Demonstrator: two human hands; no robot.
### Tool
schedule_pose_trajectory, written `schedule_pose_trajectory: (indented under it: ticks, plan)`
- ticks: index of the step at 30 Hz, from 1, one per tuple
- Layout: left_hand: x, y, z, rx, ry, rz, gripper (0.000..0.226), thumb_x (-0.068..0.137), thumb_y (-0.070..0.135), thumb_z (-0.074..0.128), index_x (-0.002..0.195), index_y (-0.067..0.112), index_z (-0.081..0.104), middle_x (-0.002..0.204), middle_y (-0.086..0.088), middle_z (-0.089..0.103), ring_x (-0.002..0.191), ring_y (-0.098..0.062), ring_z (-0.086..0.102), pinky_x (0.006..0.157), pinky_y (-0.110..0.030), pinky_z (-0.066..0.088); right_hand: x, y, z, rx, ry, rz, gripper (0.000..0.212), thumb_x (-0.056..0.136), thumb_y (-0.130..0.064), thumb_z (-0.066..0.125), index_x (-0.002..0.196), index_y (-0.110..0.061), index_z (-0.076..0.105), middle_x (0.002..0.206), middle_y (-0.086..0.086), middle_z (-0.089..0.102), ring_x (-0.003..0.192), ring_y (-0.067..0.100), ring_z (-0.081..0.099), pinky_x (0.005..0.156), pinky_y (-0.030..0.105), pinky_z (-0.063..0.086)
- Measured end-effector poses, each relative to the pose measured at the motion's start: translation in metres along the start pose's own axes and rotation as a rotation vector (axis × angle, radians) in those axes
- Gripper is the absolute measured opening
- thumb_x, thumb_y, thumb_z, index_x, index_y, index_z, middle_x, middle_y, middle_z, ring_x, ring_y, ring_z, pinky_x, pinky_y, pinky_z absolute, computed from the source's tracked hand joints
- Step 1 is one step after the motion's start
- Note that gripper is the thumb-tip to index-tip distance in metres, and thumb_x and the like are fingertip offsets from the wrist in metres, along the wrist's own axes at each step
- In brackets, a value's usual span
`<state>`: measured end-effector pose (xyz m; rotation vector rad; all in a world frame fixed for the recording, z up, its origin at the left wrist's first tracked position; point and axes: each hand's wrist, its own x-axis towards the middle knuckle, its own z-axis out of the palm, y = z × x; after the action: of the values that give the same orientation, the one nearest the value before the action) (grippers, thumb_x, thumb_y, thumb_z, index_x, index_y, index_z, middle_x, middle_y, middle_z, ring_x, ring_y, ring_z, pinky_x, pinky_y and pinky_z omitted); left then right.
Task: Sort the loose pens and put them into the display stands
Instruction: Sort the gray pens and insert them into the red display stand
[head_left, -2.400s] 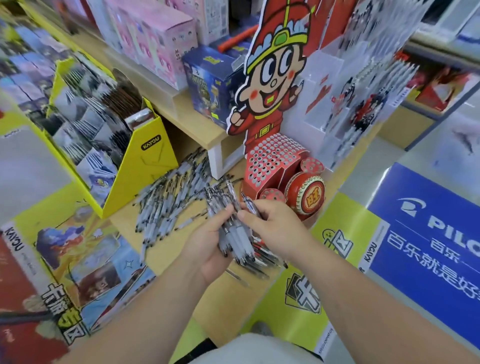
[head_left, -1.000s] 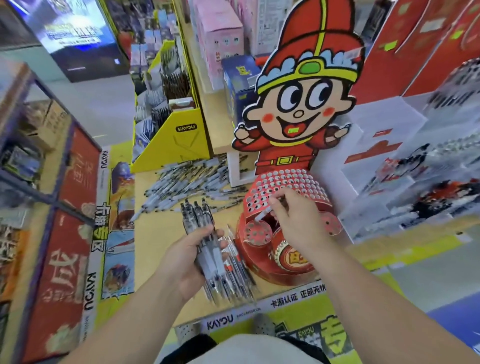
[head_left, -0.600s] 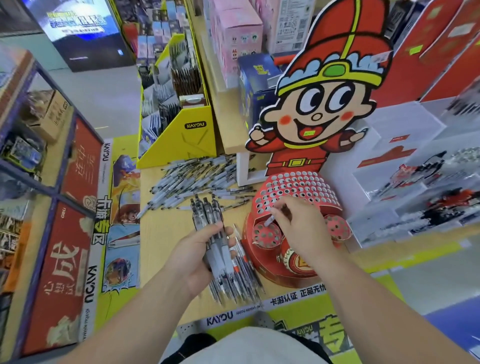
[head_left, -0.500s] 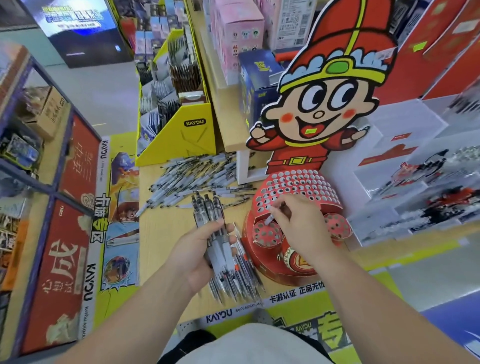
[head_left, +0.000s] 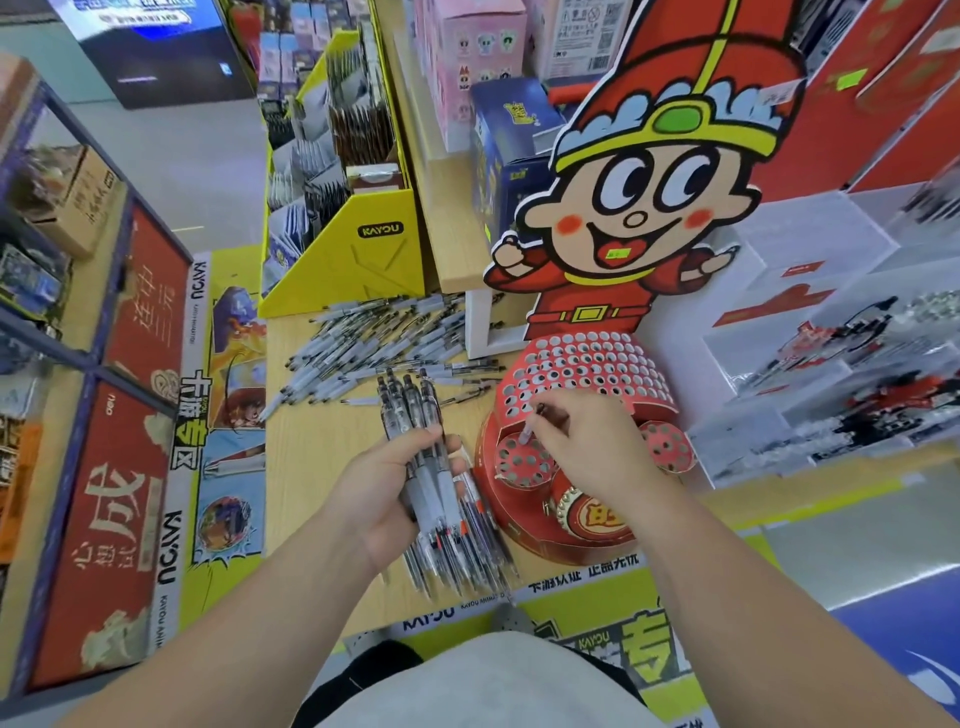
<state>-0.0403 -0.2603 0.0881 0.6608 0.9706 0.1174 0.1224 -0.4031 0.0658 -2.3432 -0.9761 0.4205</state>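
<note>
Pens (head_left: 423, 457) fill my left hand (head_left: 387, 499) — a bundle clenched in that grip, clicker ends pointing away from me, tips fanned out toward my body. My right hand (head_left: 592, 452) pinches one pen (head_left: 531, 423) between thumb and fingers, its lower end at the small round holed disc on the left front of the red stand (head_left: 576, 374). That stand sits on the table (head_left: 311, 447) below a cartoon cutout (head_left: 639, 208), and its domed top is covered in holes. More loose pens lie in a pile (head_left: 374, 348) on the table farther back — just in front of the yellow box (head_left: 363, 254) and beside the white shelf leg (head_left: 480, 327). Clear stands (head_left: 841, 364) with other pens stand to the right.
</note>
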Motion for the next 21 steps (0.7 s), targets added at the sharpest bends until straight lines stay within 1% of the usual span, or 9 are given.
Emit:
schedule_pose_trajectory:
  ticks: [2,7,11,13,15,17,18,20,21]
  plan:
    - [0.000,0.000,0.001,0.007,0.004,0.002,0.022,0.097,0.014,0.063,0.117,0.005,0.060,0.084,-0.008,0.074,0.065,-0.020,0.069,0.066,-0.036,0.059,0.000,0.001,0.002,0.007,0.023,-0.005,0.019,0.094,-0.030,0.068,0.111,-0.024,0.072,0.086,-0.009,0.068,0.075,0.007,0.062,0.075,0.034,0.055]
    - [-0.001,0.000,0.003,0.004,0.002,0.000,0.023,0.097,0.014,0.062,0.117,0.004,0.061,0.082,-0.007,0.073,0.064,-0.019,0.069,0.065,-0.036,0.059,0.003,0.000,0.003,-0.025,0.031,0.004,0.014,0.089,-0.033,0.074,0.098,-0.023,0.074,0.083,-0.012,0.062,0.072,0.003,0.055,0.070,0.026,0.050]
    - [-0.001,0.001,0.007,0.002,-0.011,0.001,0.021,0.096,0.013,0.062,0.114,0.002,0.062,0.082,-0.008,0.073,0.064,-0.020,0.068,0.061,-0.034,0.060,0.006,-0.004,0.006,-0.092,0.060,0.019,0.018,0.089,-0.037,0.073,0.087,-0.019,0.069,0.081,-0.007,0.063,0.074,0.013,0.058,0.067,0.031,0.050]
    - [-0.002,0.002,0.009,-0.001,-0.020,0.006,0.018,0.096,0.013,0.062,0.111,0.002,0.062,0.084,-0.009,0.073,0.066,-0.021,0.068,0.062,-0.035,0.060,0.007,-0.005,0.009,-0.119,0.080,0.027,0.022,0.090,-0.039,0.071,0.084,-0.019,0.066,0.079,-0.005,0.063,0.073,0.015,0.058,0.066,0.033,0.050]
    - [-0.001,0.002,0.011,0.002,-0.025,0.003,0.020,0.096,0.012,0.062,0.114,0.003,0.061,0.085,-0.009,0.073,0.066,-0.021,0.068,0.063,-0.036,0.060,0.008,-0.006,0.011,-0.130,0.085,0.032,0.023,0.091,-0.040,0.070,0.082,-0.020,0.064,0.078,-0.005,0.063,0.072,0.016,0.059,0.066,0.034,0.051]
    - [-0.003,0.002,0.012,0.011,-0.048,-0.005,0.022,0.095,0.011,0.062,0.115,0.001,0.061,0.087,-0.010,0.073,0.066,-0.021,0.069,0.062,-0.035,0.060,0.009,-0.008,0.009,-0.137,0.042,0.052,0.021,0.090,-0.041,0.070,0.087,-0.021,0.066,0.081,-0.005,0.065,0.077,0.017,0.062,0.068,0.034,0.052]
    - [-0.004,0.003,0.012,0.019,-0.068,-0.006,0.023,0.092,0.011,0.065,0.112,0.001,0.062,0.088,-0.011,0.073,0.066,-0.021,0.069,0.060,-0.034,0.060,0.009,-0.009,0.006,-0.137,0.008,0.064,0.021,0.089,-0.042,0.071,0.094,-0.022,0.067,0.083,-0.006,0.066,0.080,0.017,0.064,0.070,0.033,0.053]
    - [-0.005,0.004,0.014,0.061,-0.101,-0.004,0.026,0.080,0.013,0.071,0.102,0.001,0.066,0.088,-0.012,0.072,0.065,-0.021,0.067,0.058,-0.033,0.059,0.008,-0.014,-0.004,-0.076,-0.027,0.091,0.035,0.086,-0.046,0.073,0.115,-0.028,0.064,0.083,-0.010,0.066,0.083,0.014,0.064,0.074,0.034,0.053]
    - [-0.006,0.004,0.014,0.089,-0.111,0.000,0.028,0.076,0.014,0.072,0.100,0.001,0.066,0.088,-0.012,0.072,0.064,-0.020,0.067,0.057,-0.033,0.058,0.007,-0.018,-0.010,0.002,-0.019,0.110,0.041,0.085,-0.047,0.074,0.121,-0.031,0.061,0.081,-0.010,0.066,0.082,0.012,0.065,0.074,0.034,0.053]
